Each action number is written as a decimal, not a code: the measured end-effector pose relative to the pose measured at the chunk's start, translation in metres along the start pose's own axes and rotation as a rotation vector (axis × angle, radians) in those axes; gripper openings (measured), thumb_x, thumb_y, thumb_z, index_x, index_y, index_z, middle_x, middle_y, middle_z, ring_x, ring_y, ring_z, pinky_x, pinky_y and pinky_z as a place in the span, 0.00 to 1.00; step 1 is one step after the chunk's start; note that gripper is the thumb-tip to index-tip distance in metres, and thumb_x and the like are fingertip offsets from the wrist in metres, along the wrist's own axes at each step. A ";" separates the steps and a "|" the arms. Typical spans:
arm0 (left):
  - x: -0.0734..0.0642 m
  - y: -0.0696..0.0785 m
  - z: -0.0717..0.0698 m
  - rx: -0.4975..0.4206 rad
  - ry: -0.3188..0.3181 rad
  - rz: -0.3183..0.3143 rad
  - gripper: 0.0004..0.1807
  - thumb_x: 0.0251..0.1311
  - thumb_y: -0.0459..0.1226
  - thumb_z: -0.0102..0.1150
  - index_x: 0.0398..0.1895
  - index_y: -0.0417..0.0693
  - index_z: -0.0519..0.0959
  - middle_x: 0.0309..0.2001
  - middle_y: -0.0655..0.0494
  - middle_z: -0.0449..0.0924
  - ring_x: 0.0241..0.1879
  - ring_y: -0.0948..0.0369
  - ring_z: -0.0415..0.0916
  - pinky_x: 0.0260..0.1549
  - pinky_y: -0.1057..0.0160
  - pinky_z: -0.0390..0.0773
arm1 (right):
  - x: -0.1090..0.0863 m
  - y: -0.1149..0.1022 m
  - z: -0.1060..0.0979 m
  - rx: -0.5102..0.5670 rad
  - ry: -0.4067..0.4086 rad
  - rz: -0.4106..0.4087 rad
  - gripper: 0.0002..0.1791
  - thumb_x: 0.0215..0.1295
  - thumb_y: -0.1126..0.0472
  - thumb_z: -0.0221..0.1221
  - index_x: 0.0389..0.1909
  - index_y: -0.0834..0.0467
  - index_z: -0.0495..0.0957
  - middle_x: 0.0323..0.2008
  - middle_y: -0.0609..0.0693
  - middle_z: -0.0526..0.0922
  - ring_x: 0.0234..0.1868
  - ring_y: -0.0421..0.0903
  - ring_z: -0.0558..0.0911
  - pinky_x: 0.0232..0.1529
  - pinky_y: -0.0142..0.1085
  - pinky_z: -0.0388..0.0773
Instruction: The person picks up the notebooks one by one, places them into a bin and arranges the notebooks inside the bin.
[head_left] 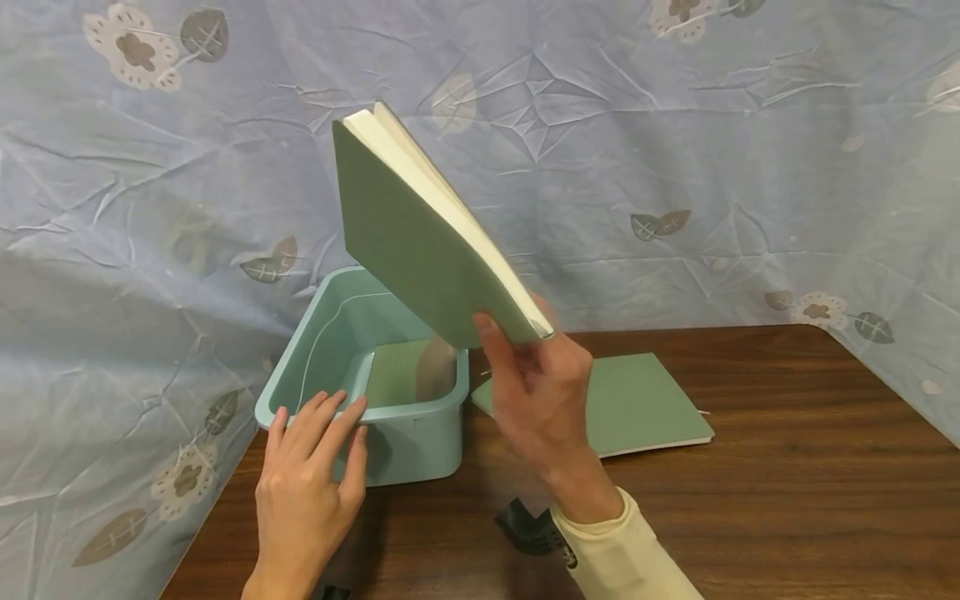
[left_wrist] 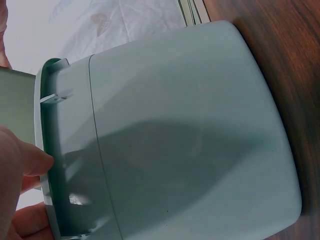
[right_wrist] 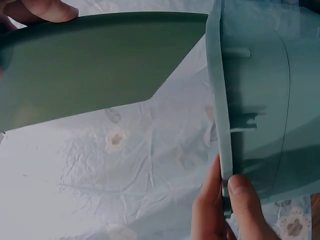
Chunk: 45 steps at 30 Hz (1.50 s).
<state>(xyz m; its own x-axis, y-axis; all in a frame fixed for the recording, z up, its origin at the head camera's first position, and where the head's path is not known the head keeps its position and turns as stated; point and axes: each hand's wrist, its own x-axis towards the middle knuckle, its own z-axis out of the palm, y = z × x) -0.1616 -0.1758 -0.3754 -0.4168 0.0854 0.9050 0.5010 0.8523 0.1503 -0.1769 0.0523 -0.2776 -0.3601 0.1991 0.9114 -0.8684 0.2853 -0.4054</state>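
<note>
In the head view my right hand [head_left: 543, 392] grips a green hardcover notebook [head_left: 420, 233] by its lower corner, thumb on the cover. The notebook is tilted up above a pale teal plastic bin [head_left: 412, 446], its cream page edges facing up and right. My left hand [head_left: 307, 483] holds the bin's near rim, with the thumb outside and the fingers over the edge; the left wrist view shows the thumb [left_wrist: 35, 160] against the rim. Inside the bin lies a flat green item [head_left: 393, 371], partly shaded. Another green notebook [head_left: 645, 404] lies on the table, partly behind my right hand.
The brown wood-grain table [head_left: 810, 467] extends right of the bin. A wrinkled floral cloth [head_left: 600, 167] hangs behind and along the left. A black bracket [head_left: 528, 529] sits by the right wrist.
</note>
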 end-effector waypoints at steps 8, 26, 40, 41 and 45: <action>0.000 -0.001 0.000 0.016 -0.008 -0.009 0.16 0.58 0.37 0.61 0.50 0.47 0.85 0.51 0.46 0.85 0.55 0.44 0.79 0.62 0.32 0.65 | -0.005 0.000 0.005 0.081 -0.039 0.381 0.10 0.67 0.59 0.63 0.43 0.60 0.81 0.33 0.55 0.89 0.30 0.45 0.87 0.31 0.35 0.85; 0.004 0.001 -0.002 0.014 -0.013 0.003 0.16 0.61 0.38 0.58 0.50 0.47 0.85 0.50 0.46 0.85 0.55 0.46 0.78 0.63 0.34 0.65 | -0.005 0.003 0.011 -0.154 -0.116 0.367 0.09 0.67 0.54 0.62 0.39 0.57 0.82 0.30 0.49 0.88 0.26 0.38 0.82 0.29 0.32 0.81; 0.004 0.000 -0.004 0.005 -0.006 0.000 0.16 0.60 0.37 0.59 0.50 0.48 0.85 0.49 0.48 0.85 0.54 0.46 0.79 0.63 0.34 0.65 | -0.002 0.003 0.011 -0.162 -0.132 0.414 0.10 0.67 0.52 0.62 0.41 0.54 0.81 0.31 0.47 0.88 0.27 0.37 0.82 0.29 0.32 0.80; 0.005 0.000 -0.004 0.005 -0.005 0.001 0.16 0.60 0.37 0.59 0.50 0.48 0.85 0.49 0.48 0.85 0.54 0.46 0.79 0.63 0.34 0.65 | -0.002 0.003 0.011 -0.172 -0.136 0.413 0.10 0.67 0.51 0.62 0.40 0.54 0.80 0.29 0.47 0.87 0.26 0.37 0.82 0.28 0.32 0.80; 0.005 0.000 -0.005 0.006 -0.005 -0.002 0.15 0.60 0.37 0.59 0.50 0.48 0.85 0.49 0.48 0.85 0.54 0.46 0.79 0.63 0.35 0.65 | 0.000 0.006 0.009 -0.165 -0.163 0.398 0.18 0.69 0.51 0.60 0.57 0.51 0.76 0.34 0.50 0.88 0.29 0.38 0.84 0.30 0.32 0.82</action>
<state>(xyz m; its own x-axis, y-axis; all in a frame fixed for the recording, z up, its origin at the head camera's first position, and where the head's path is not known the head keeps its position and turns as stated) -0.1599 -0.1781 -0.3684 -0.4212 0.0865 0.9028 0.4955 0.8557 0.1492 -0.1853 0.0452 -0.2793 -0.7153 0.1771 0.6760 -0.5902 0.3649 -0.7201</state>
